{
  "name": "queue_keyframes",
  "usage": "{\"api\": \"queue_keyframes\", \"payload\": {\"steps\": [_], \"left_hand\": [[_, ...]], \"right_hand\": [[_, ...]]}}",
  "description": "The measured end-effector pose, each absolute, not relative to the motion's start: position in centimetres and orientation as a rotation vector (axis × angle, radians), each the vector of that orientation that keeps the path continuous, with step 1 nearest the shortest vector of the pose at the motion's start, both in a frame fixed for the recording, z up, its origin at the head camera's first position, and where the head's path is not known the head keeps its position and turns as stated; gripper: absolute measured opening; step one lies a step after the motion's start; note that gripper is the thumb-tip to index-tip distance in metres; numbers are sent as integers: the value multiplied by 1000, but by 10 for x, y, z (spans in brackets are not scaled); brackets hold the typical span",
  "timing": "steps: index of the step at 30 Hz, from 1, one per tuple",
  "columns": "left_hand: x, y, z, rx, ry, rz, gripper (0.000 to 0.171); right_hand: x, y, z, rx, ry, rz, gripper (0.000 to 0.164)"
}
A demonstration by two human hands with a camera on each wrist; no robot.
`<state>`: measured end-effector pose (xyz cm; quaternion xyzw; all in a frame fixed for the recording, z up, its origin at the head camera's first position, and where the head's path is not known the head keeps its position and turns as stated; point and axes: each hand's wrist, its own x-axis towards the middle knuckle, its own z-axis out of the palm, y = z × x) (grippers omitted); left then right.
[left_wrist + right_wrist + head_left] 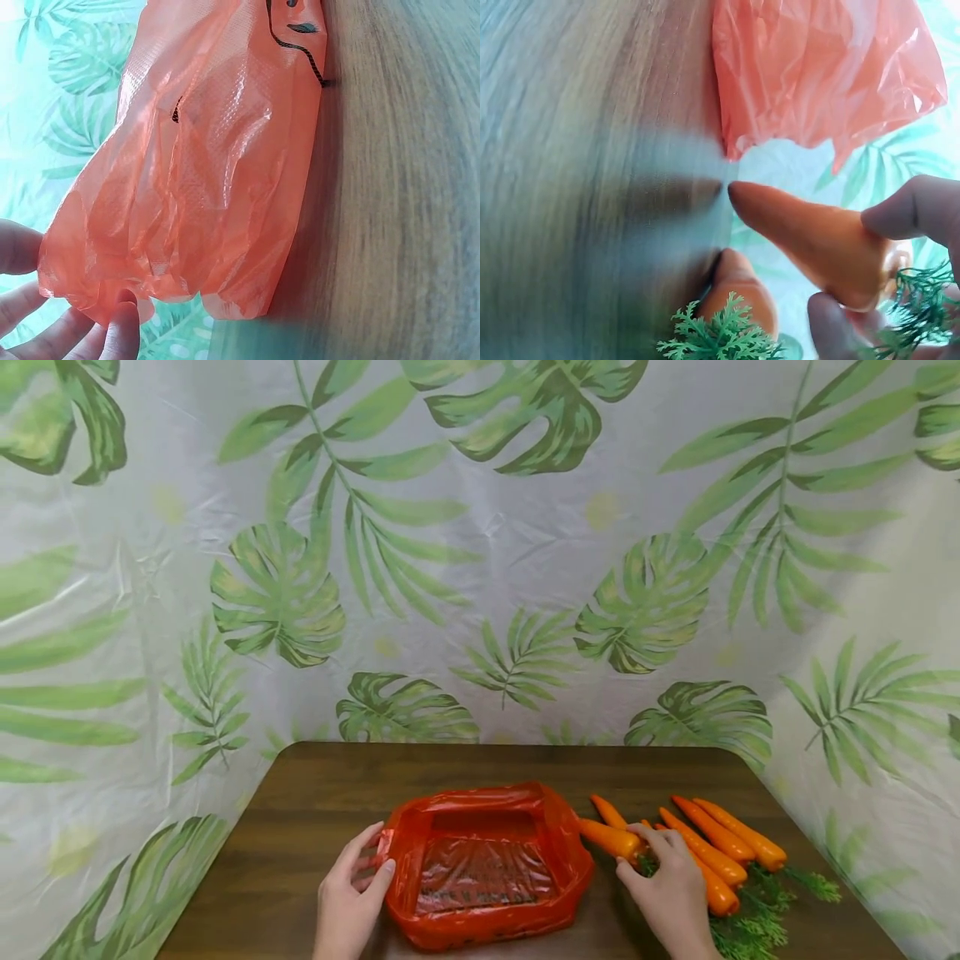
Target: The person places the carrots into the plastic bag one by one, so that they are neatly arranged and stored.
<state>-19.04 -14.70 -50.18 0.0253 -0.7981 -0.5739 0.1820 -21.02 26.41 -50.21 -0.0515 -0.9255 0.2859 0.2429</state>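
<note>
A red plastic bag (402,877) stands on the table with its mouth spread upward and its sides bunched down. My left hand (348,893) holds the bag's left edge between thumb and fingers; the left wrist view shows the thin plastic (202,165) bunched at the fingertips. To the right of the bag, my right hand (671,889) pinches an orange carrot (611,840) by its thick, leafy end. The carrot's narrow tip points left at the bag's right side. In the right wrist view, this carrot (810,244) is tilted, with its tip low, close over the table.
Several more carrots (720,831) lie in a loose pile on the right of the brown wooden table (315,785). Their green leafy tops (753,914) spread toward the near right edge. A leaf-patterned curtain (525,568) hangs behind the table and along its sides.
</note>
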Motion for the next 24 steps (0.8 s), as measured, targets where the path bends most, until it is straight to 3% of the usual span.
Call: {"api": "queue_keyframes", "payload": {"steps": [24], "left_hand": [[-191, -146, -501, 50, -2219, -1634, 49]], "right_hand": [[-204, 268, -494, -108, -2351, 800, 48]]}}
